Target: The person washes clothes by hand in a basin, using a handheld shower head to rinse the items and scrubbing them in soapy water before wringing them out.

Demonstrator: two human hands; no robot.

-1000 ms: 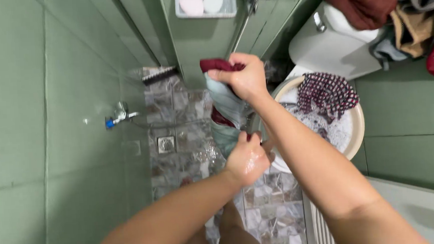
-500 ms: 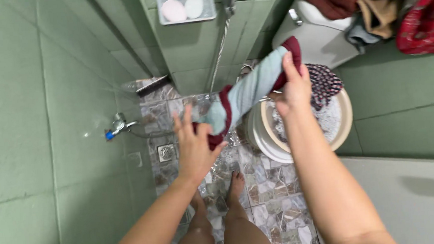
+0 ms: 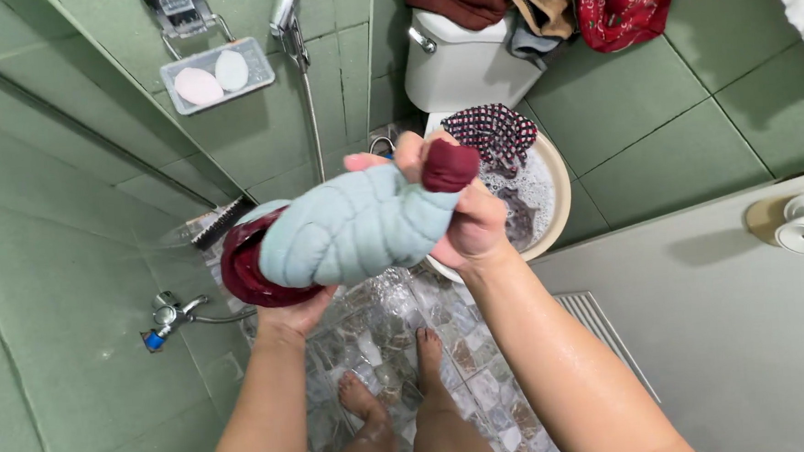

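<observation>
A pale blue-green cloth (image 3: 352,227), ribbed and twisted, with dark maroon trim, is gripped by the left hand (image 3: 289,312) and the right hand (image 3: 468,221); its fabric looks wet and matt. The right forearm's skin is glossed with water. Matt green tiles are seen on the wall (image 3: 57,299), while the floor (image 3: 380,333) is laid with glossy, wet, marbled stone-look tiles. The tap (image 3: 170,313) and shower hose (image 3: 308,102) are of shiny metal. The basin (image 3: 561,199) appears to be smooth cream plastic, holding suds and a patterned cloth (image 3: 491,131).
</observation>
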